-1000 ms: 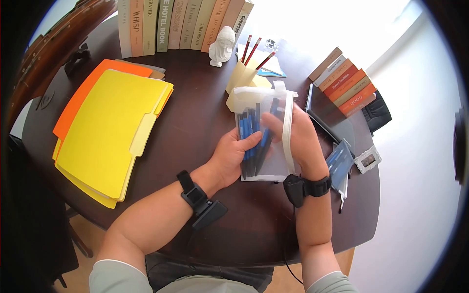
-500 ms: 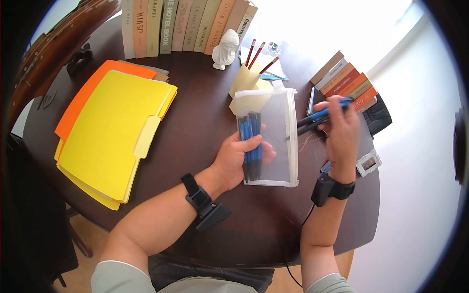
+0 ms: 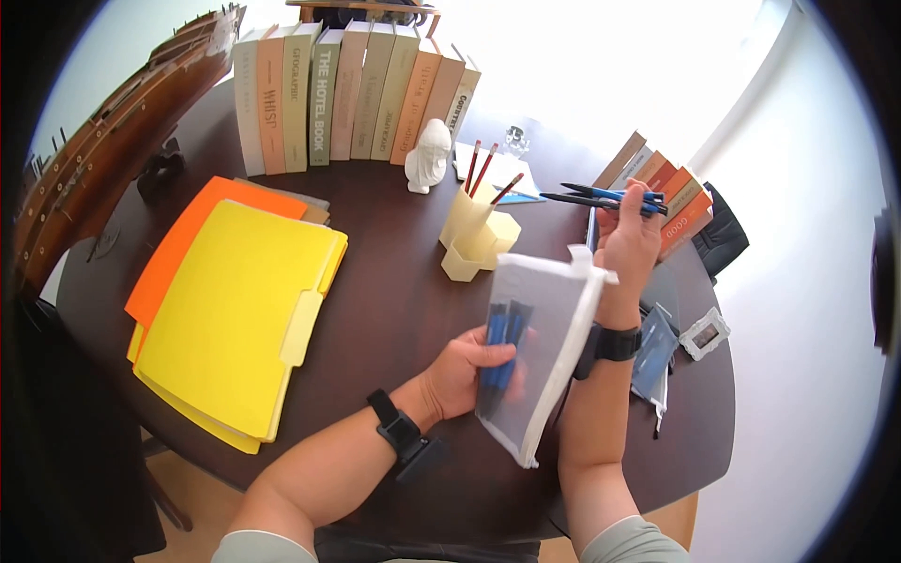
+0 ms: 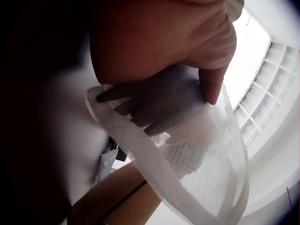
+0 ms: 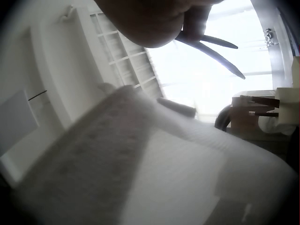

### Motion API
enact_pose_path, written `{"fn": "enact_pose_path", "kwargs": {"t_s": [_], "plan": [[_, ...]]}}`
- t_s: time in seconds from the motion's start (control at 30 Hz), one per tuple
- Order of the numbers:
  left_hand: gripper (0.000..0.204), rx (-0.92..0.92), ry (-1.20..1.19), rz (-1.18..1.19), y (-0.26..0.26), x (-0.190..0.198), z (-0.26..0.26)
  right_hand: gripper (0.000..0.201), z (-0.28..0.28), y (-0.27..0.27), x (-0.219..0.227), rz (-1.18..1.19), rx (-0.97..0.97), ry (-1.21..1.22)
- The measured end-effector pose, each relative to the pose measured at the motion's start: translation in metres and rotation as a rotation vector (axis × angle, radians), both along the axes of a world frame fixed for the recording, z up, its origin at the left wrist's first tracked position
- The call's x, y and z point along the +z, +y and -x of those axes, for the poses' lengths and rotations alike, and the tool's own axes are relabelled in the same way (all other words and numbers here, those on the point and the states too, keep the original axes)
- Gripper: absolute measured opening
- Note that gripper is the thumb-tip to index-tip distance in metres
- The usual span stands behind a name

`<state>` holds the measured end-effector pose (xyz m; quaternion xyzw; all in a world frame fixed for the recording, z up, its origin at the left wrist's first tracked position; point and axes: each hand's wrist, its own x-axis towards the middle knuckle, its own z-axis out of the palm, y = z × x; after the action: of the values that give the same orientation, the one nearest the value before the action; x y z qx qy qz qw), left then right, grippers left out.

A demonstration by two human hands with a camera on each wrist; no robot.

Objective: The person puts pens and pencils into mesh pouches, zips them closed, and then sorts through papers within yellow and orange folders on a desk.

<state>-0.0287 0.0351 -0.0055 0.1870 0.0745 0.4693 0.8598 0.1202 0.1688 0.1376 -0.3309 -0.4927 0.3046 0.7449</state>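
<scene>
A white mesh pouch [image 3: 549, 342] is gripped at its left side by my left hand [image 3: 462, 373], thumb across the front. Blue and black pens [image 3: 499, 352] show through the mesh beneath that thumb. Above and right of the pouch, my right hand [image 3: 631, 246] pinches a few blue and black pens [image 3: 610, 199], their tips pointing left. In the left wrist view the left hand [image 4: 164, 42] holds the mesh pouch [image 4: 187, 154]. Dark pen ends [image 5: 215, 54] stick out from the right hand [image 5: 150, 21] in the right wrist view, over the blurred pouch [image 5: 178, 173].
Yellow folders [image 3: 230, 319] lie on the table's left. Behind stand a row of books [image 3: 352, 94], a white figurine [image 3: 429, 158] and a pencil holder [image 3: 466, 220]. At the right are a second pouch [image 3: 654, 352], a small frame [image 3: 704, 333] and stacked books [image 3: 680, 202].
My right hand came out from behind the pouch with pens and moved up and slightly left. The left hand lowered the pouch, which tilted. The head view shifted, showing more beyond the table.
</scene>
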Motion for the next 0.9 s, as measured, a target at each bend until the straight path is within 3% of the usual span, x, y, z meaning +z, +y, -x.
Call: {"fn": "enact_pose_path", "kwargs": {"t_s": [0.17,0.33,0.6,0.9], "plan": [[0.04,-0.076,0.042,-0.058,-0.003,0.001,-0.002,0.026,0.024,0.015,-0.003,-0.048,-0.081,-0.273],[0.04,-0.188,-0.007,-0.114,0.0,0.001,0.003,0.026,0.035,0.018,-0.008,-0.045,-0.093,-0.344],[0.043,-0.168,0.047,-0.108,-0.003,0.006,0.001,0.033,0.047,0.018,-0.021,-0.026,-0.027,-0.43],[0.04,-0.197,0.019,-0.141,-0.002,0.005,0.001,0.045,0.048,0.023,-0.032,-0.068,-0.153,-0.588]]}}
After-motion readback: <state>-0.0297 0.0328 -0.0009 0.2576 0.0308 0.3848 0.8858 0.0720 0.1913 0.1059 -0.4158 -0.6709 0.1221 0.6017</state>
